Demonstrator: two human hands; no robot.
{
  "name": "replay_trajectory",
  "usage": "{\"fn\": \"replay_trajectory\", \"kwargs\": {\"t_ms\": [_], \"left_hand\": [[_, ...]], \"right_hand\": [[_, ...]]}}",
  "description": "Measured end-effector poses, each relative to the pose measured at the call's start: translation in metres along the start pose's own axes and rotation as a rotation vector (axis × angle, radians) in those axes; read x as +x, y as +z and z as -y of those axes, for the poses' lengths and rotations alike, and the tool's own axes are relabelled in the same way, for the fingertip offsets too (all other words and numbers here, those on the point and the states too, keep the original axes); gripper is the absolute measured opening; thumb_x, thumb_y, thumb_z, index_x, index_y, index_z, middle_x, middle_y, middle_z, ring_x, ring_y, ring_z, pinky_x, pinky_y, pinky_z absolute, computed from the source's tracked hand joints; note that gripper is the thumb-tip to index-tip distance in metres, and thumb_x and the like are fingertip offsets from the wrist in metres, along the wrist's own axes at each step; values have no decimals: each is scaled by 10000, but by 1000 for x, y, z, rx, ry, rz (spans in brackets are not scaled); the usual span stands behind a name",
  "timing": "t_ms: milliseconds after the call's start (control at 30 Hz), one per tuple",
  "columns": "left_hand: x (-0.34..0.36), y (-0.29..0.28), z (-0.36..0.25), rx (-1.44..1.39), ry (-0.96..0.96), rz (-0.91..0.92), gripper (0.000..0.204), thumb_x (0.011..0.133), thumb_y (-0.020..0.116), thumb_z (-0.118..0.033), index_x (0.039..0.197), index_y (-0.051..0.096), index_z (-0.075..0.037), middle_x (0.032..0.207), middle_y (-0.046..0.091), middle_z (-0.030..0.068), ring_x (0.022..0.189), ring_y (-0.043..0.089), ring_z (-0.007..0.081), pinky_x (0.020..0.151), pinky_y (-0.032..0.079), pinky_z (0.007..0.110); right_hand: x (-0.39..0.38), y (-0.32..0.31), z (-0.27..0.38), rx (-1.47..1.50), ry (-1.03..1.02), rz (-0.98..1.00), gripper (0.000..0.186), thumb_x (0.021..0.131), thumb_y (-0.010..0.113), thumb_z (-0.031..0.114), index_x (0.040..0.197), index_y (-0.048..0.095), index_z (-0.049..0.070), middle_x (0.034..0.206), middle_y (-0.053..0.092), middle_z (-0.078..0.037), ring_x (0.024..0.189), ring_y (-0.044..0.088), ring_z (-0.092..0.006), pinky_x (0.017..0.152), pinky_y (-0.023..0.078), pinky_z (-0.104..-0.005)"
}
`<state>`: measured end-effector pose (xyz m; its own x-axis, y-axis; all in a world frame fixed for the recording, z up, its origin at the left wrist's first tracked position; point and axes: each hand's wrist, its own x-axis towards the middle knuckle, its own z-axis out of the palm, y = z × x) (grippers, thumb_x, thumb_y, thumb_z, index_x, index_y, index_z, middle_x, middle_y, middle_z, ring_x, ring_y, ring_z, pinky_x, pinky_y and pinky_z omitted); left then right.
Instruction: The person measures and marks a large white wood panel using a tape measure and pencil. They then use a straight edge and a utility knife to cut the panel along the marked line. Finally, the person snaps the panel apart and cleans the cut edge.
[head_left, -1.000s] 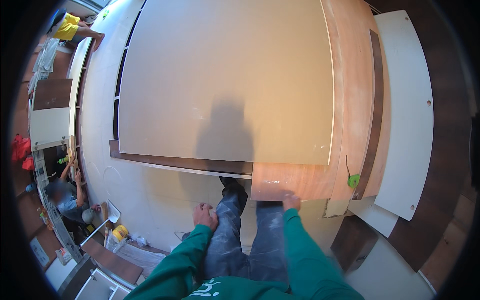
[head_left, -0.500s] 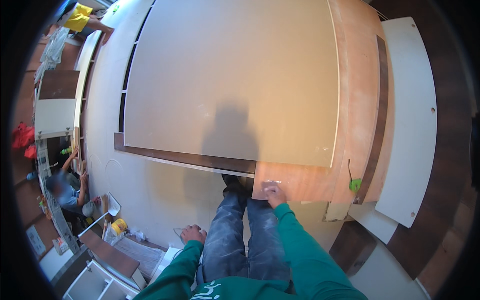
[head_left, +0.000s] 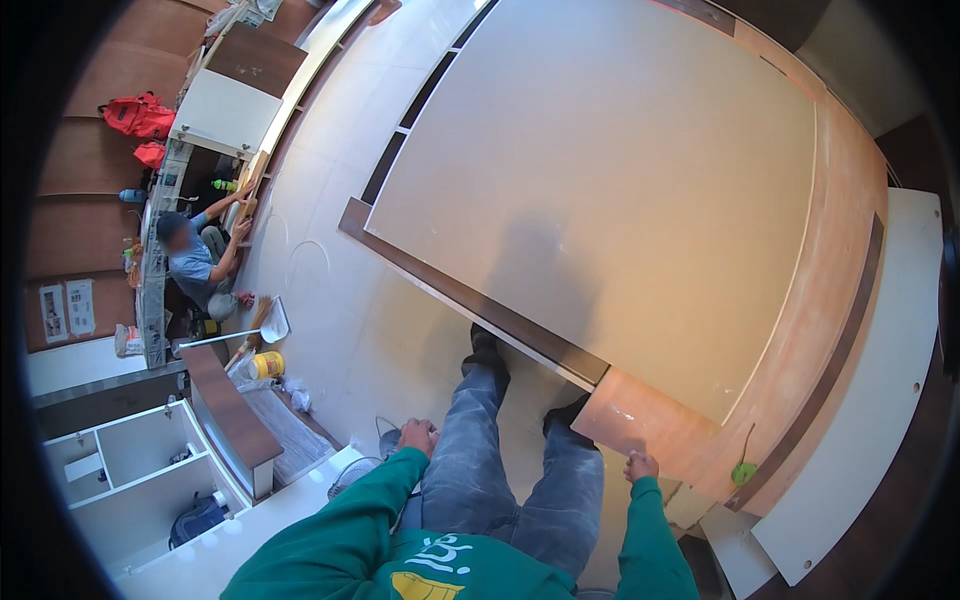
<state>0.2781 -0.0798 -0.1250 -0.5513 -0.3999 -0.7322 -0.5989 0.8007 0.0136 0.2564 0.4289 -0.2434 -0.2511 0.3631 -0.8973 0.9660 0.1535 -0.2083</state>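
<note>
A large beige panel [head_left: 640,180] lies before me over a dark brown strip [head_left: 470,295] and a pinkish plywood sheet [head_left: 640,412]. My right hand [head_left: 641,465] is closed at the plywood's near edge. Whatever its fingers pinch, if anything, is too small to make out. Beside my left thigh, my left hand [head_left: 418,436] hangs with its fingers curled in and nothing visible in it. Just left of it stands a wire-caged object [head_left: 352,473], possibly a fan. A small bright green item [head_left: 743,472] rests on the plywood to the right.
Far left, another person [head_left: 205,260] crouches, hands on a long wooden piece. Near them are a white dustpan [head_left: 276,322], a broom [head_left: 263,312] and a yellow bucket [head_left: 267,365]. An open white cabinet [head_left: 160,405] lies lower left. White curved panels [head_left: 880,330] lean at right.
My view has swung left, so the panel now appears tilted and further right. My right hand has moved off the plywood's surface to its near edge. My feet stand wider apart.
</note>
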Motion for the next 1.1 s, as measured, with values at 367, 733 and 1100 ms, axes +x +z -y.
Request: {"fn": "replay_trajectory", "kwargs": {"t_ms": [367, 733, 1100], "left_hand": [[196, -107, 12, -252, 103, -400, 506, 886, 665, -399, 1177, 568, 4, 1177, 532, 241, 1147, 484, 423, 1000, 408, 505], [484, -284, -57, -313, 198, -524, 898, 846, 661, -611, 1431, 426, 28, 1461, 433, 271, 1362, 405, 414, 1125, 342, 508], [544, -342, -49, -345, 254, -276, 740, 846, 639, -711, 678, 522, 0, 678, 510, 89, 668, 419, 197, 633, 409, 408]], "right_hand": [[-28, 138, 124, 299, 8, 202, 244, 1005, 568, 292, 1096, 560, 66, 858, 670, -90, 635, 653, -181, 509, 532, -298], [-53, 282, 199, 628, 280, 165, 1005, 930, 419, 740, 1478, 264, -88, 1407, 492, -293, 1253, 546, -417, 1015, 478, -495], [-50, 267, 243, 499, 399, 120, 1010, 905, 478, 741, 1473, 306, -77, 1408, 511, -275, 1267, 543, -374, 1019, 463, -492]]}}
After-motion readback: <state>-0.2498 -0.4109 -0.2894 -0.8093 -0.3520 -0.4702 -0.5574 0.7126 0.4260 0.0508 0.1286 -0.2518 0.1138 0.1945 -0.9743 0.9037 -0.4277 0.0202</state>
